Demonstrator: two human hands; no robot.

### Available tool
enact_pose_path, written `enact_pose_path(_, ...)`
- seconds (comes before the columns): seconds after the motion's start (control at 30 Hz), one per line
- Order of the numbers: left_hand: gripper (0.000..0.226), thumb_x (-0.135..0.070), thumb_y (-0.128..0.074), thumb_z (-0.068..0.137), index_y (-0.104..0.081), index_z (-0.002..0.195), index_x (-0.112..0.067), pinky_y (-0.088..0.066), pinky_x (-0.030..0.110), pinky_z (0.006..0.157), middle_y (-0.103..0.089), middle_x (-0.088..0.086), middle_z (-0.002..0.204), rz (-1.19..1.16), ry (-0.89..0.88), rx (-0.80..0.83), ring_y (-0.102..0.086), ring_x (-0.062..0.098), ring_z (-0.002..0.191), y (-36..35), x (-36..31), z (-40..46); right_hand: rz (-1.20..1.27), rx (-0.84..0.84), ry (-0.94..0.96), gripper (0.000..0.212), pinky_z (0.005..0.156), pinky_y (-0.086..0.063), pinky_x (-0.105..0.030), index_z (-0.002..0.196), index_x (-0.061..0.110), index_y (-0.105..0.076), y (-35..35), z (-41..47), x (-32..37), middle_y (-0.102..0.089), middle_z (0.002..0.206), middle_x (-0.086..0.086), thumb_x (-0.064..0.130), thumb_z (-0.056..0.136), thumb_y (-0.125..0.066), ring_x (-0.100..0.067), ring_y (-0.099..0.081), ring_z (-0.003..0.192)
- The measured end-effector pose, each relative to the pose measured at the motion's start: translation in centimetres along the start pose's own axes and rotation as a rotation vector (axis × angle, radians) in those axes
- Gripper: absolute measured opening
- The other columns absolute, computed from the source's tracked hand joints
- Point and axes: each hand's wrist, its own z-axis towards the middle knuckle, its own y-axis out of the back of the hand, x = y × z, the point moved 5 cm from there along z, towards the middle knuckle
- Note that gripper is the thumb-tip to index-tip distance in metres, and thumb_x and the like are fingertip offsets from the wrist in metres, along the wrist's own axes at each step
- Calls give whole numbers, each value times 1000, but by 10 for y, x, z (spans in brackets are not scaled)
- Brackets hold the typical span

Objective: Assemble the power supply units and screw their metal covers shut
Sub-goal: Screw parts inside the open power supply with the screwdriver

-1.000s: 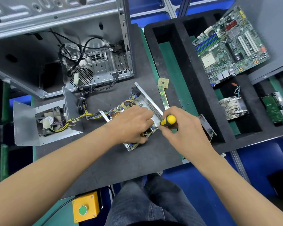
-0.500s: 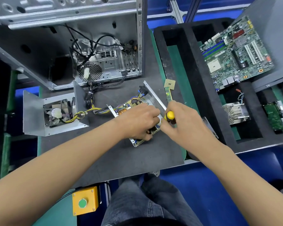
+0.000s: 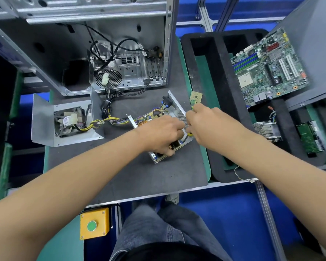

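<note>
An open power supply base point(image 3: 174, 110) lies mid-table, its circuit board exposed. My left hand point(image 3: 162, 132) curls down over the board and grips the unit. Close beside it, my right hand point(image 3: 209, 123) is wrapped round a yellow-and-black screwdriver point(image 3: 187, 135), whose shaft slants down into the unit's near right corner; most of the handle is hidden. A bundle of yellow and black wires point(image 3: 105, 121) runs left to the metal cover point(image 3: 43, 119), which lies open with its fan point(image 3: 69, 121) showing.
An empty computer case point(image 3: 102, 53) stands at the back. A black foam tray point(image 3: 215, 102) on the right holds a motherboard point(image 3: 267, 70), a heatsink point(image 3: 267, 129) and a small green card point(image 3: 309, 138). A yellow button box point(image 3: 94, 224) hangs below the table's front edge.
The view shifted, so everything sits lower and further right. My right hand has turned over the screwdriver, hiding most of its yellow handle. My left hand stays on the unit.
</note>
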Motion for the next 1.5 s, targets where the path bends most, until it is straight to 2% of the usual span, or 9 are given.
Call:
enact_pose_path(0.27,53,-53,-60,83,-63,118,-13,-41,40,92,-53,3,121,-23,-8,30,-52,25,110,-1,1,1,-77,153,139,27,69,-48,-39,115,8,-54,2,0,13,-36,95,-7,0,90,-55,-29,-49,77)
enact_pose_path(0.4,52,-54,-60,82,-64,116,-14,-40,36,89,-53,1,117,-18,7,17,-51,22,104,0,-1,0,-148,170,112,13,68,-43,-37,105,11,-59,4,2,10,-24,71,-2,11,99,-47,-30,-49,78)
enact_pose_path(0.63,48,-50,-65,81,-66,112,-14,-35,33,80,-51,2,102,-29,25,-29,-49,22,93,5,-2,-2,80,262,-138,24,69,-38,-36,115,9,-54,-3,-1,-3,-36,84,-8,28,104,-45,-32,-40,80)
enact_pose_path(0.77,46,-48,-63,80,-67,108,-12,-40,36,80,-54,3,106,-35,40,-13,-50,24,93,5,-2,-3,83,223,-38,19,70,-45,-40,116,8,-49,-2,-4,2,-42,110,-12,12,98,-50,-30,-41,79)
enact_pose_path(0.93,44,-43,-66,78,-68,106,-8,-42,39,85,-55,5,111,-58,31,-19,-54,29,97,7,-3,-4,-98,81,120,21,61,-42,-36,114,11,-60,-2,-3,12,-32,90,-4,8,94,-56,-24,-40,62)
enact_pose_path(1.13,47,-47,-65,79,-66,112,-13,-38,35,83,-51,2,101,-47,57,-18,-49,23,94,5,-2,-5,44,94,-161,25,67,-40,-36,111,7,-54,-9,-2,-8,-32,79,-5,30,102,-53,-36,-56,90)
enact_pose_path(1.23,48,-48,-64,80,-65,112,-13,-38,35,81,-53,3,104,-29,56,-5,-49,24,93,5,-2,-4,73,147,-11,28,73,-46,-40,118,8,-48,-6,-3,1,-37,100,-8,23,98,-60,-34,-55,91)
enact_pose_path(1.4,49,-51,-63,80,-63,113,-14,-39,37,90,-54,2,114,-36,50,20,-51,24,104,2,0,-2,-249,93,198,14,63,-38,-34,110,12,-58,-3,-6,12,-34,79,-1,13,99,-51,-32,-61,90)
enact_pose_path(1.5,50,-50,-66,79,-63,113,-13,-38,35,86,-54,2,107,-43,55,-1,-50,24,99,2,-1,-3,-56,159,-65,24,69,-38,-35,114,9,-56,-6,0,2,-47,96,-8,27,103,-44,-37,-59,100)
